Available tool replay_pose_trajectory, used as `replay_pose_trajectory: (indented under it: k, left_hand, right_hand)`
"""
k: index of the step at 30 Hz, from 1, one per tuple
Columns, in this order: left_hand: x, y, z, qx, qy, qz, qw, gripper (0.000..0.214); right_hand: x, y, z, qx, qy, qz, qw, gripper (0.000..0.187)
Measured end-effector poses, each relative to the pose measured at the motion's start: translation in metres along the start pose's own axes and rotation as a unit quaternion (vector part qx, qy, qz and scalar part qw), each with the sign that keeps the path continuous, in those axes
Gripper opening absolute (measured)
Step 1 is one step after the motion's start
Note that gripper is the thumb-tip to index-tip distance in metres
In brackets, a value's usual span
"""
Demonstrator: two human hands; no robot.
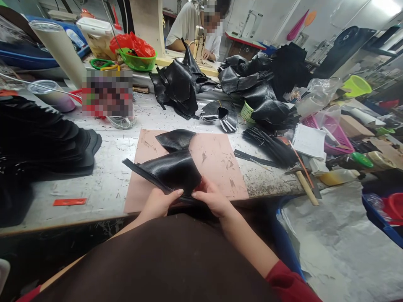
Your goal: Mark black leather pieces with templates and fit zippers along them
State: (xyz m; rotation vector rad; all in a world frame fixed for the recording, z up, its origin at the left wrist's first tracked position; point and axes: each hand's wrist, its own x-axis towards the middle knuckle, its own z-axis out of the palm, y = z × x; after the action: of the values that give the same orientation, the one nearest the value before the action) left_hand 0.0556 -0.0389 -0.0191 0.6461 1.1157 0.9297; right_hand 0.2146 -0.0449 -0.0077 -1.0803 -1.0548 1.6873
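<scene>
A shiny black leather piece, which looks like a shoe upper part, lies partly on a pinkish board at the table's near edge. Along its near side runs a black zipper, its end sticking out to the left. My left hand pinches the zipper and leather edge, thumb on top. Close beside it, my right hand grips the same edge, thumb on top and fingers behind the leather. The fingers underneath are mostly hidden. Another part of black leather lies just beyond on the board.
Stacked black pieces fill the left, near a red strip. Black leather parts and a bundle of black zippers lie beyond. A hammer rests at the right edge. Another person sits at a sewing machine opposite.
</scene>
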Motion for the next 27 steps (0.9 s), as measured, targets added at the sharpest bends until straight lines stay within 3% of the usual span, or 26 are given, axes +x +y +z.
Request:
replay_pose_trajectory:
  k: [4, 8, 15, 21, 27]
  left_hand:
    - [-0.002, 0.004, 0.002, 0.001, -0.040, -0.003, 0.999, 0.038]
    - [-0.006, 0.009, 0.007, -0.017, -0.024, -0.022, 0.999, 0.043]
    - [-0.007, 0.010, 0.007, 0.033, -0.049, -0.008, 0.998, 0.040]
    - [-0.007, 0.011, 0.005, 0.009, -0.035, -0.032, 0.999, 0.038]
    - [-0.005, 0.012, 0.002, 0.069, -0.015, -0.037, 0.997, 0.033]
  right_hand:
    - [0.002, 0.001, 0.000, 0.016, 0.015, 0.005, 1.000, 0.032]
    - [0.005, 0.004, 0.003, 0.011, 0.015, 0.001, 1.000, 0.033]
    - [0.005, 0.006, 0.003, -0.005, 0.019, 0.012, 1.000, 0.033]
    - [0.006, 0.008, 0.002, 0.068, 0.035, 0.042, 0.996, 0.034]
    - [0.002, -0.002, 0.002, 0.069, 0.032, 0.051, 0.996, 0.030]
